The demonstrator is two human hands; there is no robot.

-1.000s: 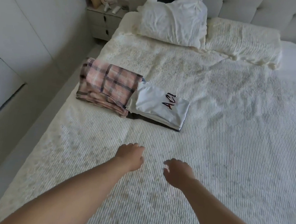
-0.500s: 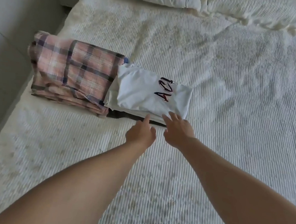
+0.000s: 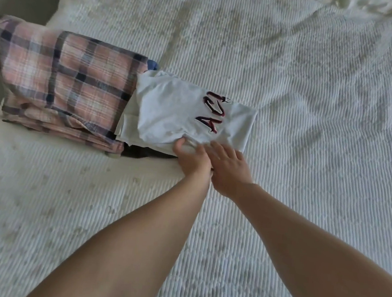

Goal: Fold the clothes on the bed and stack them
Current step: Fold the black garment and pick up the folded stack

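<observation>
White ribbed bedspread fills the room from edge to edge, and on the bed (image 3: 292, 85) two folded piles sit close to its left edge, side by side and touching. Nearest that edge is the plaid shirt (image 3: 62, 82), pink with dark checks, folded into a thick pad; a scrap of blue cloth peeps out at its far right corner. Against it lies the white T-shirt (image 3: 188, 116), folded square with red lettering facing up, resting on another pale layer and a dark garment (image 3: 142, 151) whose edge shows underneath along the near side.

Both arms are stretched out, meeting at the near edge of that white pile. The left hand (image 3: 192, 158) has its thumb up on the fabric and its fingers tucked at the lip of the fold, so it looks to be closing on the edge, though I cannot tell whether it has truly pinched the cloth. The right hand (image 3: 230, 167) lies just beside it, touching it, fingers spread and flat, palm down at the same edge; it grips nothing that I can see.

My read: the folding looks done, and the two hands come in low and together so they can slide beneath the white pile and carry it whole. Stacking it onto the plaid shirt would be the natural finish. Lifted carelessly, those loose layers could slip apart.
</observation>
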